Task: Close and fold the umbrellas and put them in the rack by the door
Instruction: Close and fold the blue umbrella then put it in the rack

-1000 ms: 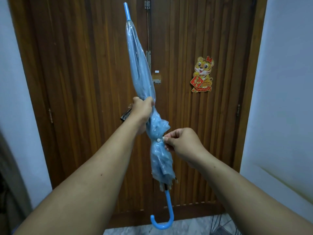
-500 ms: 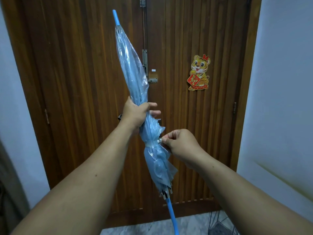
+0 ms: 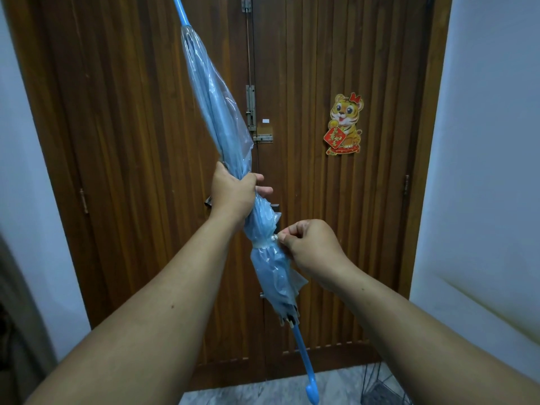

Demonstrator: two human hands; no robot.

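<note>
umbrella (image 3: 222, 133) tilted further; both hands clasping it

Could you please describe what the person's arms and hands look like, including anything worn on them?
Both forearms are bare as far as the frame shows, with no sleeves in view. The left hand and right hand show no gloves, rings, watch or bracelet.

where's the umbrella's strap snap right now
In the head view the snap sits just right of centre on the strap around the furled blue umbrella, pinched by the right hand, below the gripping left hand.
</note>
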